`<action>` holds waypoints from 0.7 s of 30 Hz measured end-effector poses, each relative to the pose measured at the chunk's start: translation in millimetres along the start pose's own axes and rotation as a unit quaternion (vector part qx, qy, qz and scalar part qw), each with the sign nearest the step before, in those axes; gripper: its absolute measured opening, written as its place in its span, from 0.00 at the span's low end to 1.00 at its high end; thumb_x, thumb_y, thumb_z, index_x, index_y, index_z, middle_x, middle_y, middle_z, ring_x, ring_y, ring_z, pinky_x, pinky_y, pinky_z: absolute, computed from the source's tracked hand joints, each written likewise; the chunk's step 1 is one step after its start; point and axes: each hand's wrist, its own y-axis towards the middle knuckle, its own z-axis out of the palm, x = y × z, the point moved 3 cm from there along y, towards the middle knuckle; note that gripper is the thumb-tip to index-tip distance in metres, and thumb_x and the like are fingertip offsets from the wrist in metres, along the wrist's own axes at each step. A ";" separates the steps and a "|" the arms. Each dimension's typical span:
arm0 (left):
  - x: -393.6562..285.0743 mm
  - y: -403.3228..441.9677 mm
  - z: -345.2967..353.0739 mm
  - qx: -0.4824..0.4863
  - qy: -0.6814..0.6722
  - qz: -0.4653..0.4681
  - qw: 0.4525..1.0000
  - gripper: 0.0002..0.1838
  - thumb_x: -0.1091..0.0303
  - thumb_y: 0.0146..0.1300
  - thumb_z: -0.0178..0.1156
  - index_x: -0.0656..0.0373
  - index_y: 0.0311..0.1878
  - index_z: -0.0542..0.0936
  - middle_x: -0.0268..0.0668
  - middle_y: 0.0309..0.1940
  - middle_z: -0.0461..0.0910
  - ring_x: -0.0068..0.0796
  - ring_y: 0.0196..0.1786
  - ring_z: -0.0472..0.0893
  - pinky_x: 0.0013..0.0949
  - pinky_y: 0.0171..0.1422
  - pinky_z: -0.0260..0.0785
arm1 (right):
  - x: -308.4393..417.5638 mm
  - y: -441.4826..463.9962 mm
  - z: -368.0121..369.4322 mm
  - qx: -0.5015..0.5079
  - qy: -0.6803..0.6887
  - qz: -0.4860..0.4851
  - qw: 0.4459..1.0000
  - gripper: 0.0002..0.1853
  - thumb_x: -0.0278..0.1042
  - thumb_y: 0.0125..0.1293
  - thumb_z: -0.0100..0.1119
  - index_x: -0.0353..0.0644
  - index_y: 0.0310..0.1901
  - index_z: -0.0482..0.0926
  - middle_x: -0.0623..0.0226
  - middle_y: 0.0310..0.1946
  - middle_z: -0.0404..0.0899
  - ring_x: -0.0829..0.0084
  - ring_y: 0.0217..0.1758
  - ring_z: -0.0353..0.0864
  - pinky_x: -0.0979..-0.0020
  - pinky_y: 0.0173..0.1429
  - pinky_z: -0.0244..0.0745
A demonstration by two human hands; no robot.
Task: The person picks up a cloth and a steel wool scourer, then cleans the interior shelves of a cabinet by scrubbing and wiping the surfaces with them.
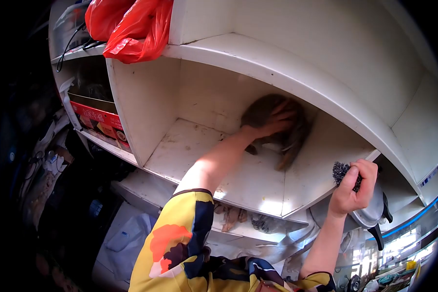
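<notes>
Inside the middle white shelf compartment (214, 151), my left hand (275, 119) presses on a bunched brown cloth (260, 109) near the back right corner. Its fingers are bent and somewhat spread over the cloth, blurred by motion. Loose ends of the cloth hang towards the compartment floor. My right hand (356, 187) is closed around a grey steel wool scourer (340, 171), outside the compartment by its right front edge. Part of the scourer is hidden by the fingers. Brown specks mark the compartment's floor and walls.
A red plastic bag (136, 29) hangs over the upper left shelf. Below it a red printed box (100, 121) fills the left compartment. A metal pot with black handles (374, 209) stands behind my right hand. Crumpled plastic (270, 224) lies on the lower shelf.
</notes>
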 end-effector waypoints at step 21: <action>-2.7 -45.8 3.1 0.038 -0.111 -0.283 0.952 0.25 0.56 0.69 0.39 0.42 0.69 0.63 0.33 0.74 0.53 0.42 0.76 0.48 0.51 0.79 0.40 | -5.6 -5.0 0.2 -0.016 0.018 0.002 1.000 0.03 0.18 0.55 0.53 0.29 0.32 0.75 0.54 0.28 0.75 0.62 0.29 0.72 0.67 0.35 0.69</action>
